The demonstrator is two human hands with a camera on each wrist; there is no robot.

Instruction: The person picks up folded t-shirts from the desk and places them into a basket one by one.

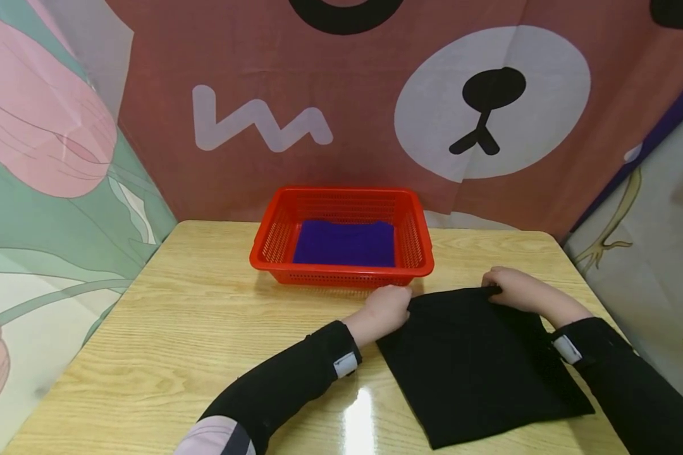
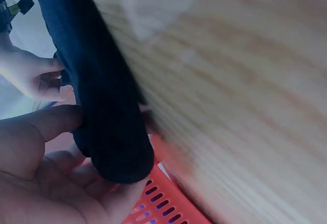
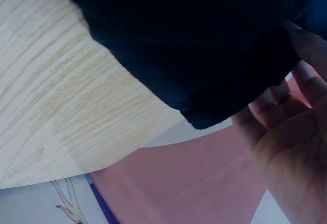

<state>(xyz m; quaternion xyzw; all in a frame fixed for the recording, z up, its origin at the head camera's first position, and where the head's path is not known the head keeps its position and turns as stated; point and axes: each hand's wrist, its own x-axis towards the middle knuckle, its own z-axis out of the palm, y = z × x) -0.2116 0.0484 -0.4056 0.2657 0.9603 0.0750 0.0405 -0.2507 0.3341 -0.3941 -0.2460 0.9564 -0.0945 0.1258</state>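
Note:
A black cloth (image 1: 484, 366), roughly square, slants over the right side of the table in the head view. My left hand (image 1: 384, 313) grips its far left corner, close to the front of the red basket. Thumb and fingers of that hand (image 2: 61, 168) curl round a thick, rounded fold in the left wrist view. At the far edge, toward the right corner, my right hand (image 1: 518, 289) pinches the fabric. The right wrist view has the thumb of this hand (image 3: 296, 147) on top of the cloth and the fingers underneath, beside a hemmed corner.
A red plastic basket (image 1: 341, 270) with slotted walls stands at the back of the wooden table (image 1: 205, 328). Folded purple fabric (image 1: 344, 243) lies inside it. Printed curtains (image 1: 319, 76) hang behind the table and along both sides.

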